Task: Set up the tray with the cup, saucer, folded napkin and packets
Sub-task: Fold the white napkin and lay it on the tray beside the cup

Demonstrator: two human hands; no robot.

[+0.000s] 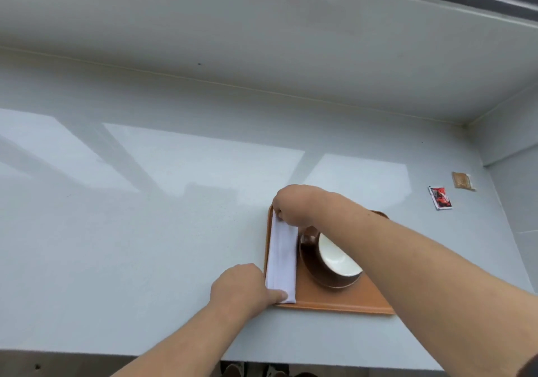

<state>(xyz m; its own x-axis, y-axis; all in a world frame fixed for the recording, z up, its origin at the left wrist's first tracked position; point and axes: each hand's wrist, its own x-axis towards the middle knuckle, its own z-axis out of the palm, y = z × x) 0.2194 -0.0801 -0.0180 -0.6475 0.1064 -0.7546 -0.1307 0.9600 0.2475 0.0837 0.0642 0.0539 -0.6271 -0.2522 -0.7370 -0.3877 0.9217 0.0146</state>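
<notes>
While the left hand (241, 288) pins the near end of the folded napkin (282, 257) with its thumb, the right hand (291, 205) pinches the far end, laying it along the tray's (334, 304) left side beside cup (337, 257) and saucer (310, 263); soft, light cloth, best held by its ends. Both packets (440, 198) lie well apart on the counter, thin and slippery, so probably lifted by an edge

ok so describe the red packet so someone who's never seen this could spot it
Start at the orange tray on the pale counter, then look right toward the corner. Two packets lie flat there; the red packet is the nearer one, red and black with white edges, unlike the plain brown packet.
</notes>
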